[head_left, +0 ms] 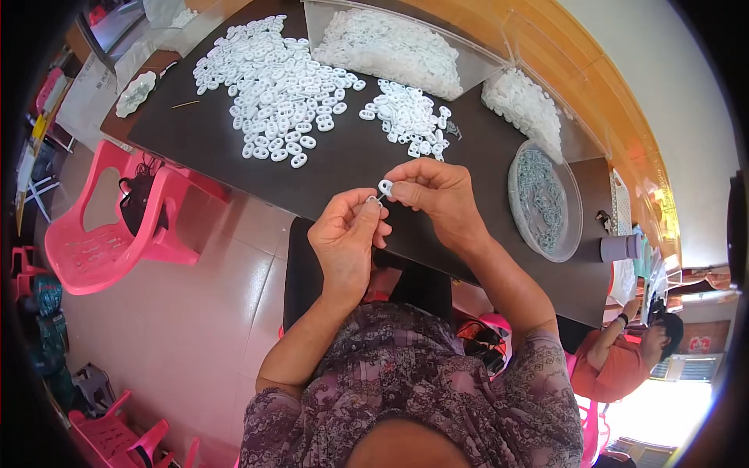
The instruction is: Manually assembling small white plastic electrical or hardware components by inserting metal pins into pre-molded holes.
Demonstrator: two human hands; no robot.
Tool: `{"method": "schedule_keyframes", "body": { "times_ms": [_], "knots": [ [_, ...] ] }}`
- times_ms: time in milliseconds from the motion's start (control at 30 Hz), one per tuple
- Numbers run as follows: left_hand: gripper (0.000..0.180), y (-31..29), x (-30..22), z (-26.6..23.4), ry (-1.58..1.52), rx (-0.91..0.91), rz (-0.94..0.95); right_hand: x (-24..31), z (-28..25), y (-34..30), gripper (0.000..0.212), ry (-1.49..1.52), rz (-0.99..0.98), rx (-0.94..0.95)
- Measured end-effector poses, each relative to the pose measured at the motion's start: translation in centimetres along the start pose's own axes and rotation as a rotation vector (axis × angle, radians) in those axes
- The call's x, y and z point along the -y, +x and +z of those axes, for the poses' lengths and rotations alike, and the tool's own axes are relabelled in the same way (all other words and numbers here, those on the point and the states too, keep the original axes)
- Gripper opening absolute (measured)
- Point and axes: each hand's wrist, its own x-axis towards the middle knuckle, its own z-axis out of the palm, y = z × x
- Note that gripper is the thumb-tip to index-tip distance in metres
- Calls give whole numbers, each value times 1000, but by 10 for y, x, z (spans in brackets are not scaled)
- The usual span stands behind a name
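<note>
Over the front edge of the dark table my hands are close together. My right hand pinches a small white plastic piece with a hole in it between thumb and fingertips. Just below and left of it, my left hand is closed, thumb against fingers, on a small, thin, pale loop-like part; its kind is too small to make out. The two parts nearly touch or touch; I cannot tell which. Beyond my hands lies a small heap of white plastic pieces.
A large pile of white two-holed oval pieces covers the table's left. Clear bins of white parts stand behind. At right are a round tray of grey metal parts and a purple cup. A pink chair stands left; another person sits right.
</note>
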Motion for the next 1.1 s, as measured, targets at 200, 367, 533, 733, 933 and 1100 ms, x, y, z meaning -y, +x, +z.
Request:
{"method": "schedule_keyframes", "body": {
  "times_ms": [200, 367, 533, 733, 933, 1100],
  "knots": [
    [14, -1, 0, 0, -18, -2, 5, -1, 5, -2, 13, -64, -45, -1],
    [16, -2, 1, 2, -19, -1, 31, -2, 10, -8, 12, -92, -78, -10],
    [20, -2, 2, 4, -81, 21, 77, -4, 14, -14, 10, -217, -177, -66],
    [25, -3, 8, 0, -89, 47, 93, -8, 14, -16, 13, -288, -223, -27],
    [23, 0, 4, 1, -94, 49, 102, -4, 14, -19, 21, -458, -355, -6],
    [22, 0, -5, 6, -158, 8, 11, -1, 16, -21, 31, -622, -445, -34]
  ]
}}
